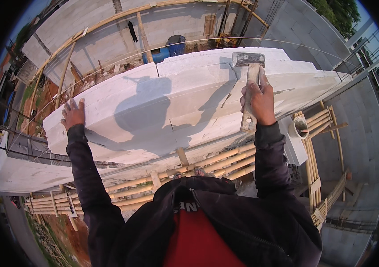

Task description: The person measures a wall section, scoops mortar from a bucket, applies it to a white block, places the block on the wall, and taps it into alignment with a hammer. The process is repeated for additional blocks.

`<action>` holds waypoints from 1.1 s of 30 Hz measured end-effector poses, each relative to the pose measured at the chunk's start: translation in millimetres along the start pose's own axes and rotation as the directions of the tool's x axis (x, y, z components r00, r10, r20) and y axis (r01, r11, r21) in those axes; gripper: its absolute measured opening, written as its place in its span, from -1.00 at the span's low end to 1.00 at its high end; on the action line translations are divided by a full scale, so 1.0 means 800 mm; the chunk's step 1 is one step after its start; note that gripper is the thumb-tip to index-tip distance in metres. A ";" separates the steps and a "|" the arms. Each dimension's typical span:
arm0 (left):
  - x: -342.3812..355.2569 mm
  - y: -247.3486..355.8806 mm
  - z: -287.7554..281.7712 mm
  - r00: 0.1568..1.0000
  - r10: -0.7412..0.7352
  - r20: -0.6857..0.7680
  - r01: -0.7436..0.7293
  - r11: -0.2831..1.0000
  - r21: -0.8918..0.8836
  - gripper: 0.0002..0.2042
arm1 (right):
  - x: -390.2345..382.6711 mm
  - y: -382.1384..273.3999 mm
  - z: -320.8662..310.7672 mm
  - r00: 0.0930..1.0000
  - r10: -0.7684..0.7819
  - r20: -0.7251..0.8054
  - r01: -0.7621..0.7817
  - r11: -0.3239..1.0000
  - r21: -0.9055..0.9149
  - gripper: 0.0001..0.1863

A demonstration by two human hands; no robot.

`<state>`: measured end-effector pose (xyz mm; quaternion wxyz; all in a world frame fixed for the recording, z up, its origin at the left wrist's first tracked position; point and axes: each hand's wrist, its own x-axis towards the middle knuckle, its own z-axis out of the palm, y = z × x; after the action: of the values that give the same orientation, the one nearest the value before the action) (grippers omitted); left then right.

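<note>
A wall of pale lightweight concrete blocks (207, 98) stretches across in front of me. At its left end my left hand (73, 115) lies with fingers spread on the top edge of a white block (105, 91). My right hand (261, 101) is wrapped round the handle of a mallet (248, 59), whose dark, worn head is at the far end, over the wall's top. A hole shows in the handle's near end. Whether the head touches the blocks I cannot tell. My shadow falls across the wall face, and a narrow joint shows between two top blocks.
Bamboo scaffolding (129, 192) runs below the wall, under my feet. On the right stand a mortar-smeared bucket (298, 128) and a white block (291, 149). A thin string crosses above the wall. Behind are a blue drum (176, 45) and bamboo poles (143, 36).
</note>
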<state>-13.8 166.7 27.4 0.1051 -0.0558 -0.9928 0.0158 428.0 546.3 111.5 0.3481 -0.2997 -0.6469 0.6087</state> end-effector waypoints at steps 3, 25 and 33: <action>0.000 -0.003 0.001 1.000 -0.003 -0.004 0.003 1.000 -0.003 -0.26 | 0.008 0.012 -0.004 0.971 0.109 0.211 -0.083 0.988 -0.128 -0.29; 0.004 -0.008 0.004 1.000 -0.011 0.000 0.011 1.000 0.005 -0.27 | 0.038 0.006 0.008 0.991 0.025 0.130 -0.028 0.999 0.019 -0.29; -0.003 -0.008 0.001 1.000 -0.009 0.012 0.009 1.000 -0.009 -0.27 | 0.047 0.008 0.009 0.976 0.058 0.212 -0.038 0.995 -0.094 -0.33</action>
<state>-12.5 160.2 26.3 0.0991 -0.0515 -0.9937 0.0113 400.1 572.7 108.4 0.2477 -0.2630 -0.6998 0.6163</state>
